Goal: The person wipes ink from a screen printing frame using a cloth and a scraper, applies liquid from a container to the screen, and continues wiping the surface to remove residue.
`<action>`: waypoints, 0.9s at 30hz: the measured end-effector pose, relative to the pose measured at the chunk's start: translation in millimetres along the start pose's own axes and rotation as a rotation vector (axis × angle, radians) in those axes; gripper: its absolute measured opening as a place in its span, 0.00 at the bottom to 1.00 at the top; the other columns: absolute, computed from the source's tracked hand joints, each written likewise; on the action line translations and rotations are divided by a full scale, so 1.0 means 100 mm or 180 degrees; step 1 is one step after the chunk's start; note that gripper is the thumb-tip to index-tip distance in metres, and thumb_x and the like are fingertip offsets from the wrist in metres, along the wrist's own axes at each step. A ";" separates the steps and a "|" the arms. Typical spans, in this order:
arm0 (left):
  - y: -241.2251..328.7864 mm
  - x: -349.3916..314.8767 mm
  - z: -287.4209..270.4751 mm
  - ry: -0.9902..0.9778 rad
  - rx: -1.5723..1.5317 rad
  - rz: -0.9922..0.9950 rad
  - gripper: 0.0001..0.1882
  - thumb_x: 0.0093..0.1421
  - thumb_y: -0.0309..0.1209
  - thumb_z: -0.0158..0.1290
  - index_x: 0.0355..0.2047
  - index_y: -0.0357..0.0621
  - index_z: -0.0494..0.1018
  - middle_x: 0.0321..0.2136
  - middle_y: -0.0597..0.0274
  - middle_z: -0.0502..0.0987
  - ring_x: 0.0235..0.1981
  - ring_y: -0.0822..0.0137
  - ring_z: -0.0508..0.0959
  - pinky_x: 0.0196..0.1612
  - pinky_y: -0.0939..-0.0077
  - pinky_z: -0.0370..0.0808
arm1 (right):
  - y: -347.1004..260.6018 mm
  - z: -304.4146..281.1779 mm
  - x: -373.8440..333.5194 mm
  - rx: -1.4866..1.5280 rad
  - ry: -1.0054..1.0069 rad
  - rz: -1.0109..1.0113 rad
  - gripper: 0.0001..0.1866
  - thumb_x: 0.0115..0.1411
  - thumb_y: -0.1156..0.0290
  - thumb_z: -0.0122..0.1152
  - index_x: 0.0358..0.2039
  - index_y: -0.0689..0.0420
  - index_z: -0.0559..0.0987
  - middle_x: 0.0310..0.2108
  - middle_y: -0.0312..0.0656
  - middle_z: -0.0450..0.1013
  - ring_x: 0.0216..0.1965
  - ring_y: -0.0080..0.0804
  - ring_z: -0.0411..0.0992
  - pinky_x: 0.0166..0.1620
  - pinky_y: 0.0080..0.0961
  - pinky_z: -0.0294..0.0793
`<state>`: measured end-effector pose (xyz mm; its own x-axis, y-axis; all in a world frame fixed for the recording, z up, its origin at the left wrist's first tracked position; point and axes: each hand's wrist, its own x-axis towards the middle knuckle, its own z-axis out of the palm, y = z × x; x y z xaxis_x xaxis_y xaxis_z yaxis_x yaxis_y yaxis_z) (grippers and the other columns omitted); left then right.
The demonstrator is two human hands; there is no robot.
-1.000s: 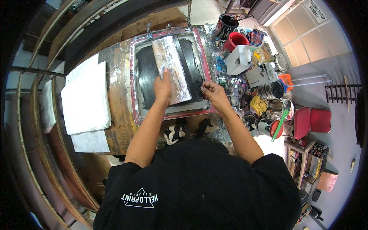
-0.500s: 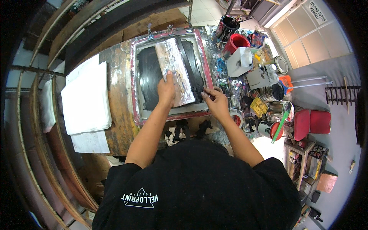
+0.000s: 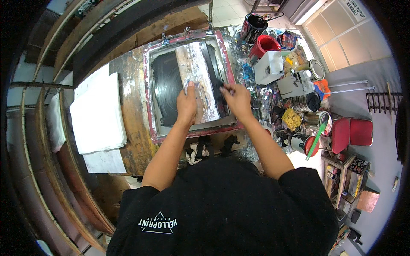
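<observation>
A wide wooden squeegee [image 3: 195, 68], smeared with white and dark paint, lies slanted across a printing screen [image 3: 231, 70] with a red-stained frame. My left hand [image 3: 187, 106] is closed around its near left edge, thumb on top. Glossy black ink [image 3: 165, 89] covers the mesh left of the squeegee, and a dark strip shows along its right side. Just right of the squeegee, over the screen's right part, my right hand [image 3: 239, 101] is closed with fingertips pinched together. Whatever they hold, if anything, is too small to make out.
A stack of white paper [image 3: 96, 113] lies left of the screen. Hinge clamps [image 3: 165, 39] grip its far edge. To the right crowd a red bucket [image 3: 265, 47], a white container [image 3: 268, 68], ink cans [image 3: 305, 102] and a yellow sponge [image 3: 291, 118]. Dark rags [image 3: 230, 144] lie near my body.
My right hand has moved left from the frame's right edge toward the squeegee. My left hand keeps its hold on the squeegee, and the view has shifted slightly.
</observation>
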<state>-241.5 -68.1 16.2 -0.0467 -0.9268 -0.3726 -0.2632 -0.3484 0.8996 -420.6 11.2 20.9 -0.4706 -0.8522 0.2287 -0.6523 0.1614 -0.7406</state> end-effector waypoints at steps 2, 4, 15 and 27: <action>0.05 -0.03 -0.03 -0.0140 -0.0332 -0.0295 0.33 0.68 0.54 0.46 0.43 0.26 0.73 0.34 0.48 0.78 0.36 0.64 0.76 0.42 0.67 0.73 | -0.01 0.11 0.39 0.0190 -0.0169 0.0156 0.16 0.53 0.61 0.69 0.37 0.60 0.85 0.32 0.53 0.79 0.31 0.46 0.77 0.39 0.36 0.75; 0.18 -0.08 -0.04 -0.0240 -0.0321 -0.0296 0.33 0.68 0.54 0.46 0.44 0.26 0.74 0.35 0.49 0.78 0.36 0.64 0.76 0.42 0.67 0.72 | 0.01 0.19 0.74 0.0608 -0.0244 0.0250 0.15 0.54 0.62 0.68 0.36 0.59 0.85 0.33 0.53 0.80 0.35 0.47 0.79 0.42 0.36 0.76; 0.35 -0.23 -0.20 -0.0148 -0.0206 -0.0131 0.33 0.67 0.54 0.48 0.46 0.27 0.73 0.37 0.50 0.78 0.38 0.65 0.76 0.44 0.70 0.72 | -0.10 0.10 1.47 0.2200 -0.0107 0.0611 0.14 0.60 0.73 0.66 0.45 0.66 0.81 0.32 0.36 0.79 0.32 0.17 0.72 0.35 0.13 0.69; 0.20 -0.32 -0.16 -0.0129 0.0303 -0.0159 0.33 0.66 0.55 0.48 0.43 0.29 0.75 0.35 0.49 0.80 0.37 0.61 0.78 0.43 0.67 0.72 | -0.30 0.29 1.55 0.2008 0.0021 0.0575 0.11 0.55 0.70 0.69 0.38 0.62 0.83 0.30 0.43 0.81 0.30 0.23 0.77 0.35 0.22 0.74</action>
<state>-230.2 -47.9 49.2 -0.0697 -0.9016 -0.4270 -0.3566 -0.3772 0.8547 -456.5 -140.6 60.4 -0.5449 -0.8357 0.0683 -0.0897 -0.0228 -0.9957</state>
